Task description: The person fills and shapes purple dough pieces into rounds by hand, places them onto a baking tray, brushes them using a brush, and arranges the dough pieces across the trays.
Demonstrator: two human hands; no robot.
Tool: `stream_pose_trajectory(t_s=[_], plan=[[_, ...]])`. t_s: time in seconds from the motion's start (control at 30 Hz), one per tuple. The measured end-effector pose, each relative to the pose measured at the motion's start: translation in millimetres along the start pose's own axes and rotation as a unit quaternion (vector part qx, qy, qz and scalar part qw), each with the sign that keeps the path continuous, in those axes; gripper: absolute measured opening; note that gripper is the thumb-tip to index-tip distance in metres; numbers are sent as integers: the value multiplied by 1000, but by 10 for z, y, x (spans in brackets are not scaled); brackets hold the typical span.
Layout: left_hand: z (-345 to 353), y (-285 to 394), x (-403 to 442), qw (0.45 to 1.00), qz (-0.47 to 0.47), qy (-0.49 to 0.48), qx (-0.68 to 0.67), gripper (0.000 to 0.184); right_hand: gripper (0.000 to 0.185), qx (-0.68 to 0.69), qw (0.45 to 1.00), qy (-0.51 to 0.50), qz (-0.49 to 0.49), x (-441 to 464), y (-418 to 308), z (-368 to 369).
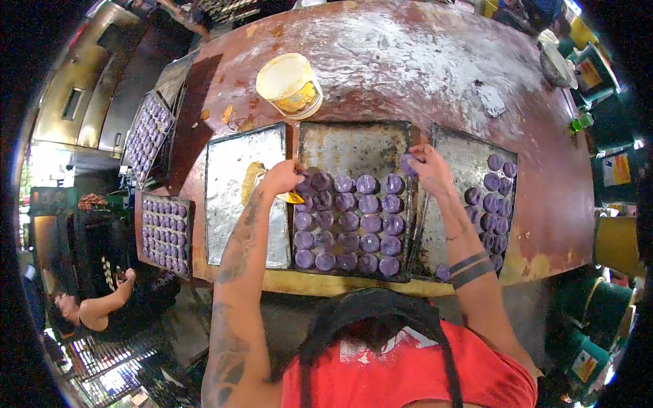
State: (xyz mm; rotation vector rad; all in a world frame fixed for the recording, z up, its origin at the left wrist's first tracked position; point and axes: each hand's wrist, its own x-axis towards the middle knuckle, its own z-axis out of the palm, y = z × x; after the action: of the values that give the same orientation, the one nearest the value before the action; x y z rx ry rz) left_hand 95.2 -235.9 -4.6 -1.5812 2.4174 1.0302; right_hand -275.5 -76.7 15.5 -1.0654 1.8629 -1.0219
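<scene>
My left hand (282,178) has its fingers closed on a purple dough piece (304,182) at the top left corner of the middle tray's rows. A flat tan and yellow tool (253,182), perhaps a brush, lies partly hidden behind that wrist, its yellow end (294,198) showing below the hand. My right hand (431,166) pinches another purple dough piece (409,165) over the right rim of the middle tray (354,146). Rows of round, shiny purple pieces (348,221) fill the tray's nearer part; its far strip is bare metal.
A bare metal tray (228,170) lies left, and a right tray (445,156) holds scattered purple pieces. Beyond stands a yellow-white bucket (289,85) on the floury red table (408,61). Filled trays (164,234) sit at far left, near another person (105,306).
</scene>
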Motion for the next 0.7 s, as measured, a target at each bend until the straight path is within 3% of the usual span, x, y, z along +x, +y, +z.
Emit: stream_pose_trajectory(t_s=[0.1, 0.13, 0.23, 0.27, 0.33, 0.37, 0.4, 0.43, 0.5, 0.53, 0.6, 0.7], plan=[[-45, 238, -103, 1000, 21, 1, 1, 32, 33, -24, 1000, -18, -3, 148, 111, 174], [-77, 358, -153, 1000, 12, 3, 18, 31, 24, -25, 999, 3, -40, 166, 173, 298], [-105, 636, -356, 995, -18, 90, 27, 27, 25, -284, 947, 12, -149, 184, 80, 390], [-96, 591, -339, 993, -14, 104, 58, 27, 30, -343, 930, 22, -127, 49, -75, 339], [20, 427, -306, 986, 4, 149, 72, 28, 38, -320, 933, 22, -164, -48, -180, 354], [138, 186, -222, 989, 12, 148, 12, 29, 41, -309, 934, 22, -178, -111, -176, 353], [265, -104, -96, 988, 21, 146, -48, 29, 54, -355, 906, -44, -227, -157, -70, 389], [264, -8, -73, 983, 32, 143, -108, 30, 56, -364, 894, -33, -261, -172, 64, 421], [184, 201, -206, 981, 32, 193, 15, 34, 62, -382, 865, -9, -326, -194, 275, 408], [153, 303, -285, 978, 37, 207, 6, 36, 60, -292, 922, -3, -254, -139, 181, 258], [80, 525, -515, 979, 13, 204, -14, 38, 54, -293, 940, 81, -153, -178, 91, -217], [214, 589, -891, 975, 38, 201, -88, 37, 51, -453, 886, 94, -33, -454, 230, -1011]])
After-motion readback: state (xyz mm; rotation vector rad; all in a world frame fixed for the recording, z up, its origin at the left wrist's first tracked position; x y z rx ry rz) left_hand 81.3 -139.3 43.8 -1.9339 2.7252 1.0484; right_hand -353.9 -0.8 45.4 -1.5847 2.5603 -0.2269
